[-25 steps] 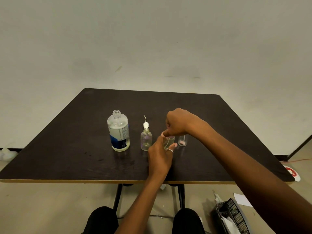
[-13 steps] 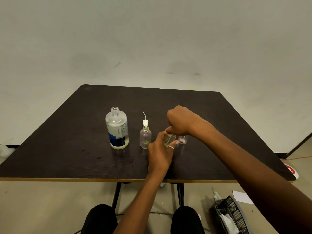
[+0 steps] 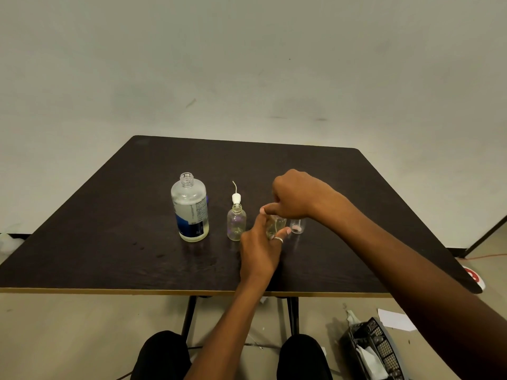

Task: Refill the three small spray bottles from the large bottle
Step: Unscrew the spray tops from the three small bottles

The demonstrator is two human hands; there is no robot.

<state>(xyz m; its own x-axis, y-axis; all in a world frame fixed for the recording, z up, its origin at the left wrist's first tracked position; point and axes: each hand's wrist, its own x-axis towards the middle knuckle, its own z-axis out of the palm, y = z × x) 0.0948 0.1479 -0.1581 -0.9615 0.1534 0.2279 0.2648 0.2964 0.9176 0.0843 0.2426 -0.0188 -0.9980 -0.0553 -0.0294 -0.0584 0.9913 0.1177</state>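
At three o'clock from the uncapped large bottle (image 3: 189,209), the left hand (image 3: 260,250) gripped the middle small spray bottle (image 3: 277,225) round its body while the right hand (image 3: 296,196) pinched its top; light, smooth and likely slippery, it seemed best held low.

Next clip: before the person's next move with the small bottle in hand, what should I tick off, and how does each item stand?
1. Large bottle upright and uncapped: ok.
2. Middle small bottle steadied on the table by the left hand: ok.
3. Its top removed: cannot tell, the right hand covers it.
4. Left small bottle closed: not ok, the white sprayer sits on its neck, tube up.
5. Right small bottle upright: ok.
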